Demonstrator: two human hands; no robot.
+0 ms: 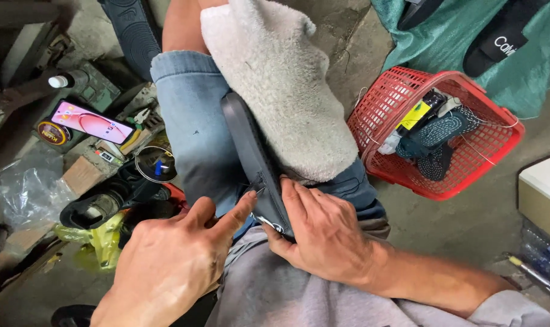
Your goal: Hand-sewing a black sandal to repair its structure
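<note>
Two hands at shoe sole [254,151] | right hand [326,233] curled around sole's near end, gripping | left hand [172,260] pinching something thin at sole edge, forefinger out | sole on denim knee, under grey towel [281,85], long axis running away from body | edge work looks partway; amount left unclear | red basket [496,154] right of sole.

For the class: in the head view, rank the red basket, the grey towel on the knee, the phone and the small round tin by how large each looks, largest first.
1. Grey towel, though it lies nearer the camera.
2. Red basket, close to the towel in apparent size, so these two are not a firm ranking.
3. Phone.
4. Round tin, partly hidden by the phone.
</note>
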